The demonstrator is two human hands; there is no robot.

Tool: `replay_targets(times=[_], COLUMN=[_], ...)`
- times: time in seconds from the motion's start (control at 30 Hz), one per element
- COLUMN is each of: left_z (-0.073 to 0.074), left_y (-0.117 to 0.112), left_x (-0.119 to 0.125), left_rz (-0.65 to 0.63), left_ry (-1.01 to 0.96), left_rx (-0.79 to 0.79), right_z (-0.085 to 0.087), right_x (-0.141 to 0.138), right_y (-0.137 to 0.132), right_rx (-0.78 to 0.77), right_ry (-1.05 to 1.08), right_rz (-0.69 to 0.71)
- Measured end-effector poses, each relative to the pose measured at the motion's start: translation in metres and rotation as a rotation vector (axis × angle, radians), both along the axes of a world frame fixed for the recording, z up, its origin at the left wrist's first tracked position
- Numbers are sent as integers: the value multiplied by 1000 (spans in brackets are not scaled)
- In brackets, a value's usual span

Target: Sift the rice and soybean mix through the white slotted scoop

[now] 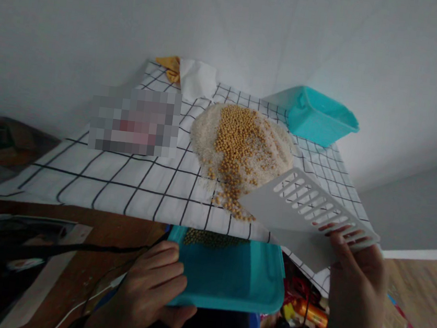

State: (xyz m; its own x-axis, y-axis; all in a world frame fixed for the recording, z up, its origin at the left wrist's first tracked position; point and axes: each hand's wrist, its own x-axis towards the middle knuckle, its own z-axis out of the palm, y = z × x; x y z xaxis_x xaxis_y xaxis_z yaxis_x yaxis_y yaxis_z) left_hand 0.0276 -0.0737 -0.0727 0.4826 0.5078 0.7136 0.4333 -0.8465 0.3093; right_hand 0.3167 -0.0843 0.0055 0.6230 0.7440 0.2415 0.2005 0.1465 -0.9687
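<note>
In the lower middle of the frame our left hand [149,288] grips the near left corner of a teal tray [228,283], fingers curled over the top and thumb underneath. We hold the tray just under the near edge of the table. A small heap of yellow beans [210,238] lies at the tray's far side, right below the edge.

At the right of the frame our right hand [354,285] is closed on the end of a white slotted scraper [296,209]; the fingertips show through its slots. The scraper tilts down toward the left, and its lower corner touches the checked tablecloth [122,179] beside the nearest beans.

In the middle of the frame a pile of white rice [206,131] lies on the cloth with a mound of beans [237,134] on top. A trail of beans runs from it down toward the near edge, just above the tray.

A second teal tub [318,117] stands at the far right corner of the table, in the upper right, close to the wall. A white cloth [198,80] and a yellow scrap [170,66] lie at the far edge, upper middle. A dark cable [74,250] crosses the lower left, and bright packets [304,310] lie under the table at the lower right.
</note>
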Motion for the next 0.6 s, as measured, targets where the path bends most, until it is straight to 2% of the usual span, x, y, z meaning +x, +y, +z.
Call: replay_targets(times=[0.1,0.27,0.43,0.6], left_z=[0,-1,-3,-3], left_y=[1,1,1,0], left_x=[1,2,1,0], left_rz=[-5,-15,-10,-5], left_ry=[-5,-18,-5,6], left_rx=[6,-2,-10,-4], right_z=[-4,-10,-8,-6], right_x=[8,14,14,17], right_y=[-4,-12,-18,-22], right_rx=[10,19,48,15], right_ry=[16,28,60,85], right_rz=[-3,-107,-93,-140])
